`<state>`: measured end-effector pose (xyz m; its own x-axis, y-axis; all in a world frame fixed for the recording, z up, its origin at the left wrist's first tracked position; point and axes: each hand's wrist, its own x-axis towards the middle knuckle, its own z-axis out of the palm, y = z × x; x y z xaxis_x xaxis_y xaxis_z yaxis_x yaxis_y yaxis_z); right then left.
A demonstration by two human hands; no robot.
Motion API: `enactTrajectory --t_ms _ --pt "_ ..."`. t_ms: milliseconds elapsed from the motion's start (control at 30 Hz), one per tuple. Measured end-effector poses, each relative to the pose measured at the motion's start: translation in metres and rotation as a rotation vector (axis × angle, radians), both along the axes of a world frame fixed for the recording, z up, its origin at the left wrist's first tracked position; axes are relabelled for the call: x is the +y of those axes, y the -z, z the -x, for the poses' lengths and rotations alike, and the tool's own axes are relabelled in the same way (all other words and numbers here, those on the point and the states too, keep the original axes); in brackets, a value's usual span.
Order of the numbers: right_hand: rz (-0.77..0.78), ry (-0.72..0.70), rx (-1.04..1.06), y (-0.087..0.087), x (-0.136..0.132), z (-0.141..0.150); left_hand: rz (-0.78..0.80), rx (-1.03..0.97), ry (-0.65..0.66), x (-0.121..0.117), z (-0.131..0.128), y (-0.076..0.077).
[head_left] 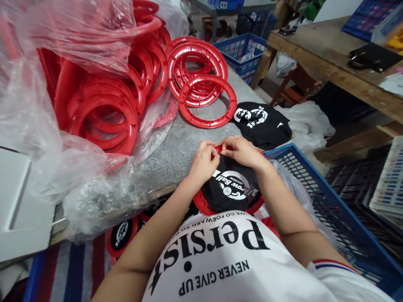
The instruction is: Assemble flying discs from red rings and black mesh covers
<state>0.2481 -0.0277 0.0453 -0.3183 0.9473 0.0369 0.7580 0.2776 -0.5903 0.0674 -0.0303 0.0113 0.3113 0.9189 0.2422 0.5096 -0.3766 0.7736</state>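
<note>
Close against my shirt is a red plastic ring (201,203) with a black mesh fabric disc (217,199) across it, printed "Throw Ball" in white. My left hand (204,163) pinches the far rim with thumb and fingers, a little left of the middle. Beside it, my right hand (241,152) pinches the same far rim, its fingertips close to the left ones. The fingers hide part of the edge where fabric and ring meet. Beyond my right hand lies a pile of printed black fabric discs (267,130) on the grey table.
Bare red rings (208,121) are stacked on the table (166,161). More red rings (103,113) spill from clear plastic wrapping (34,138) at left. A blue crate (315,197) stands at my right. Covered rings (122,235) lie below the table edge. A wooden workbench (330,58) stands far right.
</note>
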Motion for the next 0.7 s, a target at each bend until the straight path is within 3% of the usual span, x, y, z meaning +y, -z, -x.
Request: enactTrajectory --t_ms 700 --pt "-0.050 0.092 -0.158 0.002 -0.003 0.013 0.023 0.031 -0.047 0.005 -0.005 0.001"
